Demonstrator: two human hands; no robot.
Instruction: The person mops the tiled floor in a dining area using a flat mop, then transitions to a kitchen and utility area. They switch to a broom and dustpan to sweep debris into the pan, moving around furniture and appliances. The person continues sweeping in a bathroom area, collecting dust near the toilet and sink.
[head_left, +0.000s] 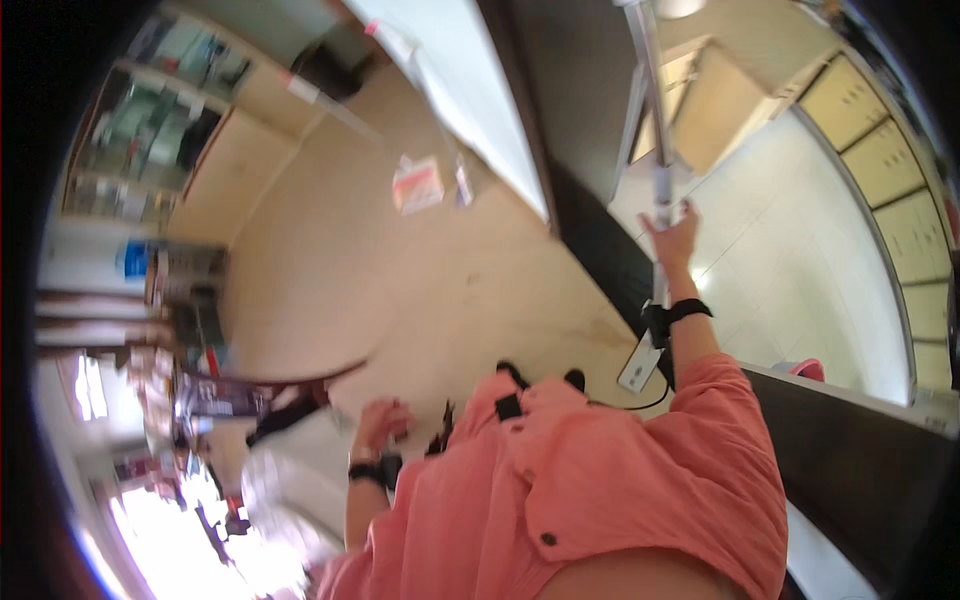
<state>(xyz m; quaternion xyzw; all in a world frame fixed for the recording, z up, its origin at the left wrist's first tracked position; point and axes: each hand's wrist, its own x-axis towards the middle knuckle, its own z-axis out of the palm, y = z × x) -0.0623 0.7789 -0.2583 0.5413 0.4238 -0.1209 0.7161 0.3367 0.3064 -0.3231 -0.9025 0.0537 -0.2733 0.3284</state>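
My right hand is around a pale pole that runs up towards the top of the view; its thumb and a finger stand out at the sides, and the grip is partly hidden. The pole's lower part passes behind my wrist, which wears a black strap. At the lower left, my left hand hangs beside my pink shirt, blurred, with its fingers curled; whether it holds anything is unclear. A white power strip or similar flat device with a black cable lies below my right wrist.
A dark panel edge crosses from the top to the right of the floor. A red and white box lies on the tan floor. Glass-fronted cabinets stand at the left, and pale drawers line the far right. An open cabinet door juts out at the top right.
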